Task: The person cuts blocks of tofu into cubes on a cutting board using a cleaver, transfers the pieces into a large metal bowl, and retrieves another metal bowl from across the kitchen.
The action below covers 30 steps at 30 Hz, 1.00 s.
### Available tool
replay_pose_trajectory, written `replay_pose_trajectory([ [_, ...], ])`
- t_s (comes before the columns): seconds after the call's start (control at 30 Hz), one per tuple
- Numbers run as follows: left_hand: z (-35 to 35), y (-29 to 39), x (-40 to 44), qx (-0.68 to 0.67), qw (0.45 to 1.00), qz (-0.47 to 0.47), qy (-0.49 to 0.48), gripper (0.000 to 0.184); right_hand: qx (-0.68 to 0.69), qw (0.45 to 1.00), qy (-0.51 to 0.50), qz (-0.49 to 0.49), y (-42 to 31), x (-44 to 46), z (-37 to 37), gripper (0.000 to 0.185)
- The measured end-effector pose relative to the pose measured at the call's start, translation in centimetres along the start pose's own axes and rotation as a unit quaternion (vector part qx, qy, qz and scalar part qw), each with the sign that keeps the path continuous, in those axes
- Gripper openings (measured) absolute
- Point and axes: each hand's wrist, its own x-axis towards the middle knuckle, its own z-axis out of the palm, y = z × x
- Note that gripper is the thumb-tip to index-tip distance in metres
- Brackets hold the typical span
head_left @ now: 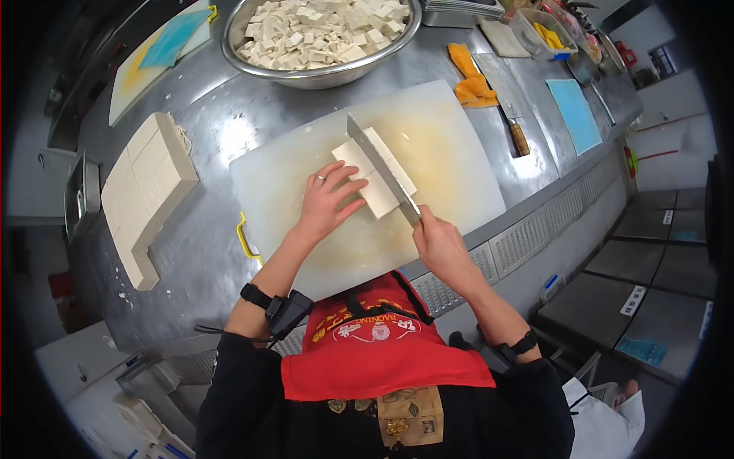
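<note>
One wide steel bowl [321,79]: heaped with white tofu cubes [317,34], top of frame.
Clear plastic tub [526,27]: holding something yellow, upper right.
Left hand [329,200]: fingers slightly spread, resting on white tofu slab [375,200], nothing clasped.
Right hand [442,243]: closed around handle of steel-bladed knife [382,170].
Slab: centre, on white cutting board [466,164], under blade, up-left of right grip.

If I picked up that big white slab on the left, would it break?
It might: the big white slab looks soft and crumbly, with crumbs beside it and lines across its top. It's thick, so it may feel fairly heavy. Lying wide and flat, it probably wouldn't roll or tip if pushed.
</note>
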Motion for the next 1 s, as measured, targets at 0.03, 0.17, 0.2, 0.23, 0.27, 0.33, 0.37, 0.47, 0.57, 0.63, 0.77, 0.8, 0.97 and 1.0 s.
replay_pose_trajectory([
  [0.03, -0.1, 0.2, 0.1, 0.002, 1.0, 0.004, 0.004, 0.032, -0.005, 1.0, 0.0, 0.005, -0.7, -0.4, -0.8, 0.016],
  [0.17, -0.6, 0.5, 0.1, -0.005, 1.0, -0.003, 0.024, 0.033, 0.019, 1.0, 0.022, -0.011, -3.3, -1.5, -2.8, 0.013],
  [0.2, -0.6, 0.4, 0.1, -0.01, 0.999, -0.009, 0.029, 0.033, 0.02, 1.0, 0.017, -0.013, -3.7, -1.6, -3.1, 0.013],
  [0.23, -0.6, 0.3, 0.1, -0.003, 1.0, -0.003, 0.031, 0.033, 0.021, 1.0, 0.013, -0.016, -4.0, -1.7, -3.2, 0.012],
  [0.27, -0.6, 0.2, 0.0, 0.003, 0.999, 0.002, 0.033, 0.034, 0.017, 1.0, 0.005, -0.013, -4.0, -1.7, -3.0, 0.012],
  [0.33, -0.6, 0.1, 0.1, 0.01, 0.999, 0.009, 0.037, 0.034, 0.012, 1.0, -0.009, -0.006, -3.8, -1.6, -2.6, 0.012],
  [0.37, -0.6, 0.0, 0.0, 0.01, 0.999, 0.011, 0.039, 0.034, 0.01, 1.0, -0.009, -0.007, -3.9, -1.6, -2.5, 0.012],
  [0.47, -0.5, -0.1, 0.0, 0.01, 0.999, 0.012, 0.037, 0.034, 0.011, 1.0, -0.012, -0.004, -4.1, -1.6, -2.4, 0.012],
  [0.57, -0.5, -0.1, 0.0, 0.01, 0.999, 0.011, 0.032, 0.035, 0.014, 1.0, -0.019, 0.001, -4.1, -1.6, -2.4, 0.012],
  [0.63, -0.5, -0.1, -0.1, 0.01, 0.999, 0.009, 0.029, 0.035, 0.013, 1.0, -0.023, 0.001, -4.0, -1.5, -2.3, 0.012],
  [0.77, -0.4, -0.1, -0.2, 0.002, 1.0, 0.001, 0.025, 0.036, 0.009, 1.0, -0.028, 0.0, -3.3, -1.0, -1.2, 0.012],
  [0.8, -0.4, -0.2, -0.3, -0.001, 1.0, -0.001, 0.023, 0.036, 0.005, 1.0, -0.03, 0.004, -3.0, -0.7, -0.4, 0.012],
  [0.97, 0.1, 0.8, -1.0, -0.069, 0.993, -0.085, 0.037, 0.044, -0.023, 1.0, 0.005, -0.015, 0.3, 0.8, 5.1, 0.013],
  [1.0, 0.4, 1.2, -1.3, -0.092, 0.988, -0.114, 0.047, 0.048, -0.03, 0.999, 0.009, -0.017, 0.3, 0.7, 5.4, 0.013],
])
